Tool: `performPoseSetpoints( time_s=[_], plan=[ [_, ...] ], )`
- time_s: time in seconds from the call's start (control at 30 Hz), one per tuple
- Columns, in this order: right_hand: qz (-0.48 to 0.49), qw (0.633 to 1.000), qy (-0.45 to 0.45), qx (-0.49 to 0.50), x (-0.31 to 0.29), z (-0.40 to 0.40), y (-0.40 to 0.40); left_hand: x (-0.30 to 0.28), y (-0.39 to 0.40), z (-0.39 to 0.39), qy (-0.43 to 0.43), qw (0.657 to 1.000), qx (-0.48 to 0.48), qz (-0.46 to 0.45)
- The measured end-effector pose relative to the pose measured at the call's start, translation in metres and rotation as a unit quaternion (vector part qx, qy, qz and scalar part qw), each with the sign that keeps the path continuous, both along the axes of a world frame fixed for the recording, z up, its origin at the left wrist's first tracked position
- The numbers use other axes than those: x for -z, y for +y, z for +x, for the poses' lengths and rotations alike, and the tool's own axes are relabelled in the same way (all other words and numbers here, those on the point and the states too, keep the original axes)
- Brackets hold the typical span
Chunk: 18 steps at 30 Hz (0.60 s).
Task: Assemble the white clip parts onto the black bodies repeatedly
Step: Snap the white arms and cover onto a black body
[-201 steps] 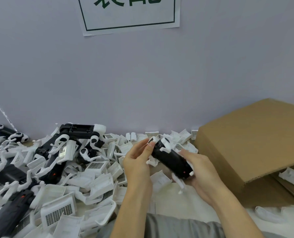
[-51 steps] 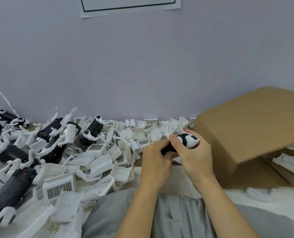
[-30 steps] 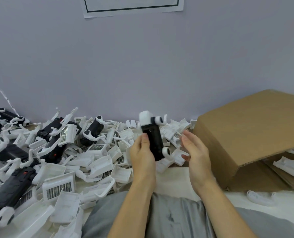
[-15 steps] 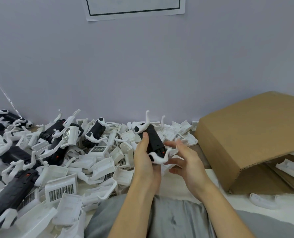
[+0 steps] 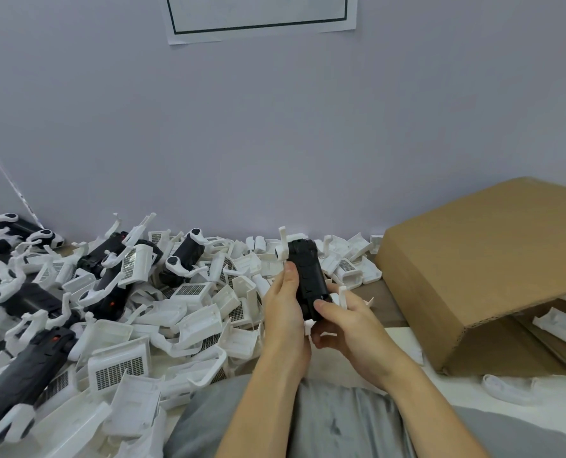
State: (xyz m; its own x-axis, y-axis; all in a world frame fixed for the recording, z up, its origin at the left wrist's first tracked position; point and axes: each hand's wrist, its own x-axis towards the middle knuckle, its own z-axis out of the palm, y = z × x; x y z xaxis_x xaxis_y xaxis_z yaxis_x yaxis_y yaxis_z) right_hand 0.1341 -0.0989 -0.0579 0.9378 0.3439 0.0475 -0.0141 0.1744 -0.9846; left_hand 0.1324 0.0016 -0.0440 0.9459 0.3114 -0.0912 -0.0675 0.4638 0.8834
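A black body stands nearly upright in front of me, with a white clip part at its top left. My left hand grips its left side, thumb along the edge. My right hand holds its lower end, thumb pressed on the black face, and a white clip piece sticks up between its fingers. Loose white clip parts lie heaped on the table to the left. Several black bodies with white clips, such as the nearest one, lie among them.
A brown cardboard box lies on its side at the right, with white parts inside its opening. A white part lies before it. A grey wall rises just behind the heap, with a paper sign above. Grey-clad legs fill the bottom.
The black body has turned more upright in my left hand. My right hand has closed in from beside it and now holds its lower end with the thumb on the face.
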Motion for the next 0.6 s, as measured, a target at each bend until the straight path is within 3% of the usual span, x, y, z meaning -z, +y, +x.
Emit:
performPoseSetpoints(
  time_s=[0.6],
  plan=[
    [-0.037,0.999,-0.023,0.019,0.0036,0.0007,0.001,-0.0005,-0.0005,0.0002,-0.027,0.999,-0.024,0.004]
  ],
)
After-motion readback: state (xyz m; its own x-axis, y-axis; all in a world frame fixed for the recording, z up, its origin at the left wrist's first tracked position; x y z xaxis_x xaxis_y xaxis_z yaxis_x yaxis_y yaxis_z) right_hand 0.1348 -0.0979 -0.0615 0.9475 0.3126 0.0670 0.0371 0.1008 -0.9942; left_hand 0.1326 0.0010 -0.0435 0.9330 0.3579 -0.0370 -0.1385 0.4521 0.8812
